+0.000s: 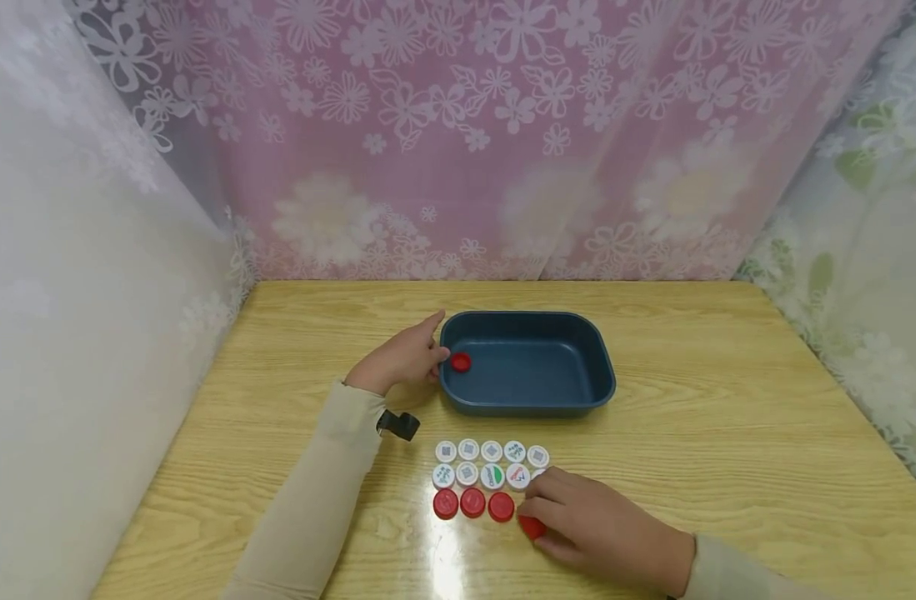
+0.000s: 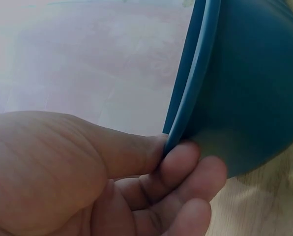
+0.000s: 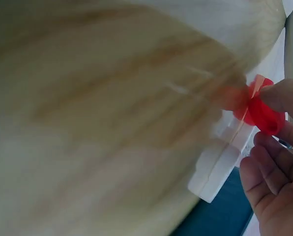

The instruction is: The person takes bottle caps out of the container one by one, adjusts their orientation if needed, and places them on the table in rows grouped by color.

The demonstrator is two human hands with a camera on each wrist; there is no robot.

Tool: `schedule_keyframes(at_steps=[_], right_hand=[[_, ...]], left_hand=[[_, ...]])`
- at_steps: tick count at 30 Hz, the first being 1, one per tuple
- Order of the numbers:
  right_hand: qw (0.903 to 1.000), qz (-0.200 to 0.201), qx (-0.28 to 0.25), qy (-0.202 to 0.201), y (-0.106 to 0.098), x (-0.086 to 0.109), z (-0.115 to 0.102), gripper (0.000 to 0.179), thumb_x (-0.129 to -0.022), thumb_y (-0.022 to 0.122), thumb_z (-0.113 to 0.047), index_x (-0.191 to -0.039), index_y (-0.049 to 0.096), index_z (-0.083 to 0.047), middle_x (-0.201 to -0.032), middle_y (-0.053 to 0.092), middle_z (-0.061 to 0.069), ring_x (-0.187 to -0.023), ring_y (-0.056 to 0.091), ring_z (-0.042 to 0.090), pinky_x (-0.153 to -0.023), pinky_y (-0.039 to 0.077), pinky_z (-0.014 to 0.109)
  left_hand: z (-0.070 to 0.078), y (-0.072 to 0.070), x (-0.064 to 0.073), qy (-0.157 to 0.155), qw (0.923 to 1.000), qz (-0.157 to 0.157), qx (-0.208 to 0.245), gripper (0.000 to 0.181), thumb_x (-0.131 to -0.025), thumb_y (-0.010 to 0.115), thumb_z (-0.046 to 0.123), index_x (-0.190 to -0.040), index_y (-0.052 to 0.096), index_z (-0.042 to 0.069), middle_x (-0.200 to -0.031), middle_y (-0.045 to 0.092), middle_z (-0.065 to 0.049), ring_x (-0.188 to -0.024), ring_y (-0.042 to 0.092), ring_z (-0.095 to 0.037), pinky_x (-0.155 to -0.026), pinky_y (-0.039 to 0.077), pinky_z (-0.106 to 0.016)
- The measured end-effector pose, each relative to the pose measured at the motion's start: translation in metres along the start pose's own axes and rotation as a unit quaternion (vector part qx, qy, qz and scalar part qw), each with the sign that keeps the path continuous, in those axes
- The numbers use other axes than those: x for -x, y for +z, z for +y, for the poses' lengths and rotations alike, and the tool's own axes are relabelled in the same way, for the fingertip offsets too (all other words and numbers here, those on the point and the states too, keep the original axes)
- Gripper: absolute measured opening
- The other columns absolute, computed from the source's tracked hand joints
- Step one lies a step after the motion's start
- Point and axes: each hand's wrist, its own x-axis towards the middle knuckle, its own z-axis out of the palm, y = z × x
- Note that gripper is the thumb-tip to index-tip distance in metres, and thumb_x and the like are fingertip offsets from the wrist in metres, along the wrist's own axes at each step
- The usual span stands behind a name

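My left hand [image 1: 397, 360] pinches the left rim of a dark blue rectangular basin [image 1: 525, 410]. In the left wrist view, thumb and fingers close on the edge of the basin [image 2: 254, 88]. One red bottle cap [image 1: 461, 362] lies inside, by the left wall. My right hand [image 1: 611, 529] pinches another red bottle cap [image 1: 533, 527] at the right end of a row of red caps [image 1: 473, 502]. The right wrist view shows that red cap [image 3: 268, 118] between thumb and fingertips, the other fingers loosely bent.
Two rows of white bottle caps [image 1: 492, 476] with printed tops lie between the red row and the basin; my right hand partly covers one. The wooden table [image 1: 728, 400] ends at a pink floral curtain [image 1: 488, 167] behind, with pale curtains at both sides.
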Motion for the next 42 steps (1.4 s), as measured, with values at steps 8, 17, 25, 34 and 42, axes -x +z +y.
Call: schedule_keyframes(at_steps=[8,17,25,34,42], right_hand=[[0.9999,0.004,0.001,0.016,-0.003,0.003,0.003,0.026,-0.092,0.08,-0.033,-0.114,0.07,-0.025,-0.112,0.062,-0.014,-0.101,0.058,0.004,-0.091,0.054,0.027],[0.9976,0.0,0.057,-0.04,-0.003,0.003,0.006,0.016,-0.091,0.081,-0.029,-0.106,0.075,-0.025,-0.097,0.06,-0.012,-0.087,0.051,0.006,-0.082,0.052,0.024],[0.9917,-0.037,0.111,-0.053,-0.012,-0.004,0.005,0.019,-0.089,0.082,-0.018,-0.106,0.074,-0.02,-0.098,0.06,-0.009,-0.089,0.052,0.009,-0.081,0.054,0.027],[0.9893,-0.012,0.13,-0.065,-0.013,-0.004,0.007,0.023,-0.087,0.084,-0.018,-0.106,0.071,-0.02,-0.1,0.062,-0.009,-0.09,0.054,0.01,-0.08,0.054,0.026],[0.9945,0.083,0.064,-0.003,-0.023,-0.006,0.029,0.026,-0.082,0.079,-0.008,-0.106,0.073,-0.017,-0.101,0.063,-0.006,-0.089,0.057,0.012,-0.08,0.054,0.031]], left_hand=[[0.004,0.0,0.003,0.004,1.0,-0.003,-0.002,0.069,-0.11,0.052,0.017,-0.167,0.013,0.013,-0.091,0.067,-0.008,-0.087,0.069,-0.028,-0.076,0.051,-0.033],[0.004,0.0,0.001,0.008,1.0,0.0,-0.003,0.067,-0.11,0.052,0.017,-0.167,0.016,0.013,-0.091,0.068,-0.008,-0.087,0.069,-0.027,-0.078,0.052,-0.034],[0.002,0.0,-0.001,0.005,1.0,0.004,-0.006,0.066,-0.11,0.052,0.018,-0.167,0.018,0.014,-0.093,0.068,-0.007,-0.09,0.07,-0.027,-0.079,0.054,-0.034],[0.002,0.001,-0.002,0.003,1.0,0.001,0.001,0.066,-0.11,0.053,0.017,-0.167,0.019,0.014,-0.095,0.068,-0.008,-0.086,0.068,-0.023,-0.08,0.056,-0.034],[0.001,0.001,-0.002,-0.001,1.0,0.002,0.003,0.066,-0.11,0.052,0.017,-0.167,0.019,0.014,-0.094,0.068,-0.008,-0.084,0.068,-0.021,-0.08,0.055,-0.034]])
